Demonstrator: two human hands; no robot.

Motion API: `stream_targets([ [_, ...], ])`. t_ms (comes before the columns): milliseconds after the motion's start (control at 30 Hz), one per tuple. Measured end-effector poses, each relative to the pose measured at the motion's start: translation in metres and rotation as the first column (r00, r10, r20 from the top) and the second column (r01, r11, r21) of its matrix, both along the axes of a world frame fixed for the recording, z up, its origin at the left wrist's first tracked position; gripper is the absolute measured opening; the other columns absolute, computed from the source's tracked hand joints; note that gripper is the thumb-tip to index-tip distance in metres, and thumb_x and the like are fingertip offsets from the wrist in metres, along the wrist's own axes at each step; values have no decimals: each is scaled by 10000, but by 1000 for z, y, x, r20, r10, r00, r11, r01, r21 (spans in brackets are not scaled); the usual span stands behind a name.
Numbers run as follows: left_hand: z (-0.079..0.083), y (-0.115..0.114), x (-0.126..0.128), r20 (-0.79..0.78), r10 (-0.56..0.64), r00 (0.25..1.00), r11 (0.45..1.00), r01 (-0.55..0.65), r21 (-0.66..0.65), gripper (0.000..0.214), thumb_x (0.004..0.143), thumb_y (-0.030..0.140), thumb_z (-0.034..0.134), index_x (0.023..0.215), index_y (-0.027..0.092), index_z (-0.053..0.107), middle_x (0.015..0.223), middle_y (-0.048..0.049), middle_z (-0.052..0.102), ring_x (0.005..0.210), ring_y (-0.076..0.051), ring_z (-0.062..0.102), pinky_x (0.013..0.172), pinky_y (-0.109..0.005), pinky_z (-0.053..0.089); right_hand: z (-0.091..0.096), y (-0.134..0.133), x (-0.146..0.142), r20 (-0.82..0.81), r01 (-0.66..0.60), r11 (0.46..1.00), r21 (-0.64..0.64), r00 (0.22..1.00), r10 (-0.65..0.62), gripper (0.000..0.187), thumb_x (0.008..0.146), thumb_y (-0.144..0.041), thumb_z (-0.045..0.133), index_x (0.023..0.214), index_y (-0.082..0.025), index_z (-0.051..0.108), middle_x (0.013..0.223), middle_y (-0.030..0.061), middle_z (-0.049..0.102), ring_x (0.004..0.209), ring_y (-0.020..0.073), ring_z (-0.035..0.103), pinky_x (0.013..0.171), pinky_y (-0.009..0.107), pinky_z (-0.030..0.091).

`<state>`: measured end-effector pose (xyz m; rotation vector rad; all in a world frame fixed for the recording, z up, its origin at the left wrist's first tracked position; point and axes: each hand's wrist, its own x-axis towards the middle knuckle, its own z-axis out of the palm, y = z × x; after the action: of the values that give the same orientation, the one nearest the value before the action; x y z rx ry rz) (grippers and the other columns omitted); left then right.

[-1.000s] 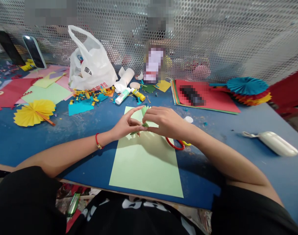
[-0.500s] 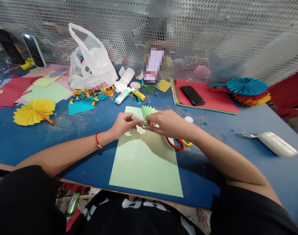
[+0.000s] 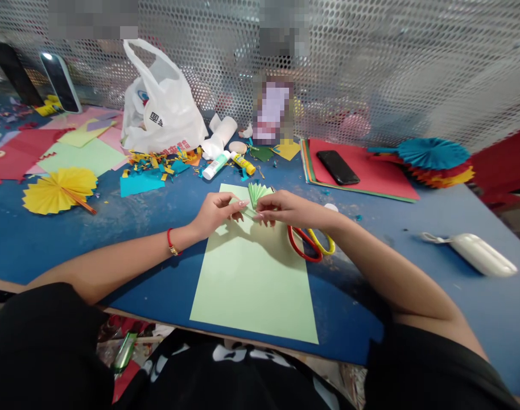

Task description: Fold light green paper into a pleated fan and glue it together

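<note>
My left hand (image 3: 219, 212) and my right hand (image 3: 285, 208) are close together over the top of a light green paper sheet (image 3: 255, 290). Between them, both pinch a narrow strip of green paper (image 3: 250, 213), partly hidden by the fingers. Just beyond my right hand shows a pleated green paper fan (image 3: 258, 192); whether it joins the strip I cannot tell. Scissors with red and yellow handles (image 3: 305, 245) lie beside the sheet, under my right wrist, their blades hidden.
Behind the sheet are glue sticks (image 3: 217, 165), paper scraps (image 3: 160, 165) and a white plastic bag (image 3: 164, 108). A yellow paper fan (image 3: 59, 191) lies left. To the right are stacked coloured sheets (image 3: 379, 173) under a black phone (image 3: 337, 167), blue paper fans (image 3: 433, 154) and a white case (image 3: 482, 253).
My fingers have shifted slightly along the green strip, and my right hand has turned a little. More of the scissor handles shows now. The large sheet stays in place.
</note>
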<state>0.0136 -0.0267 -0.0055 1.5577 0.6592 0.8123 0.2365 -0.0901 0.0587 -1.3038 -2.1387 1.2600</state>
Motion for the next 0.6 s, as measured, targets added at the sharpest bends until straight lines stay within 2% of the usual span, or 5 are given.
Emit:
stream_targets([
  [100, -2, 9, -5, -110, -40, 993, 984, 58, 167, 443, 723, 552, 926, 945, 187, 809, 856, -68, 787, 673, -130, 642, 570, -216, 479, -4, 6, 10, 13, -76, 989, -126, 997, 79, 370, 973, -518, 649, 820, -182, 667, 699, -3, 654, 673, 146, 649, 662, 273, 511],
  [233, -7, 20, -14, -296, -169, 940, 872, 283, 399, 317, 785, 502, 891, 880, 204, 841, 850, -56, 782, 634, -112, 590, 593, -225, 441, -11, 9, 18, 70, -65, 957, -282, 994, 88, 310, 979, -452, 626, 809, -193, 643, 707, -5, 659, 688, 148, 673, 645, 263, 529],
  [300, -9, 23, -16, -316, -171, 933, 828, 310, 466, 307, 830, 513, 868, 879, 211, 853, 848, -51, 769, 631, -110, 585, 608, -234, 433, -15, 10, 20, 86, -19, 949, -313, 995, 48, 306, 983, -451, 617, 806, -201, 624, 702, -13, 638, 672, 147, 664, 634, 267, 541],
  [467, -14, 26, -17, -311, -112, 944, 773, 279, 570, 344, 860, 547, 859, 914, 208, 871, 873, -44, 720, 640, -107, 570, 613, -241, 433, -22, 12, 18, 176, 85, 963, -257, 984, -40, 382, 970, -528, 627, 773, -203, 591, 677, -7, 620, 600, 155, 633, 599, 288, 518],
  [600, -15, 26, -18, -315, -96, 944, 753, 276, 597, 308, 867, 488, 878, 976, 199, 874, 871, -31, 705, 647, -101, 578, 616, -237, 440, -24, 13, 17, 297, 76, 987, -143, 954, -31, 386, 1000, -488, 588, 747, -197, 591, 686, 15, 651, 593, 146, 613, 600, 279, 445],
])
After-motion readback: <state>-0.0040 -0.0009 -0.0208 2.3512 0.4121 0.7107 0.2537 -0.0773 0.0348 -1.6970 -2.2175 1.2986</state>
